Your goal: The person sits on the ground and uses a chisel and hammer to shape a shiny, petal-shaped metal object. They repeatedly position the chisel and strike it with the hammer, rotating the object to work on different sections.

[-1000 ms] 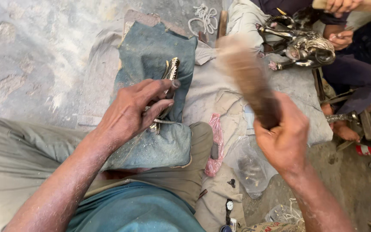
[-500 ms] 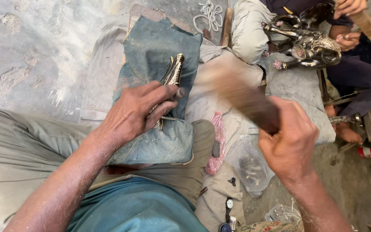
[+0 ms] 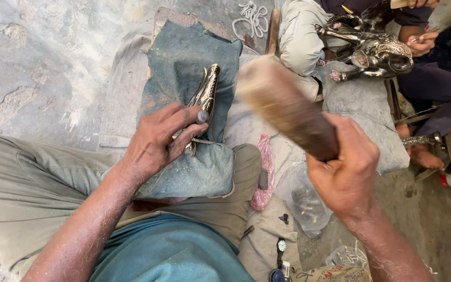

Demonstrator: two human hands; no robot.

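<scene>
Left hand: the left hand (image 3: 160,140) presses down on a small shiny metal piece (image 3: 204,99), fingers spread over its near end, pinning rather than wrapping it.
Metal piece: long, curved and tapered, silver with a brassy gleam — it lies lengthwise on a dusty blue-green cloth pad (image 3: 194,68), its far tip pointing away from the person.
Cloth pad: draped over the person's knee and a flat board on the stone ground (image 3: 32,62); its near end bulges under the left hand.
Right hand: the right hand (image 3: 346,172) is clenched around the dark handle of a wooden mallet (image 3: 283,104), raised in the air to the right of the pad.
Mallet: thick, pale-headed, blurred — its head hangs just right of the metal piece, not touching it.
Lap: olive trousers (image 3: 22,183) and a teal shirt fill the lower left.
Nearby: a pink plastic scrap (image 3: 263,172) and a clear plastic bag (image 3: 301,198) lie between the knees.
Other person: upper right, another person's hand (image 3: 423,43) rests by an ornate silver vessel (image 3: 377,49).
</scene>
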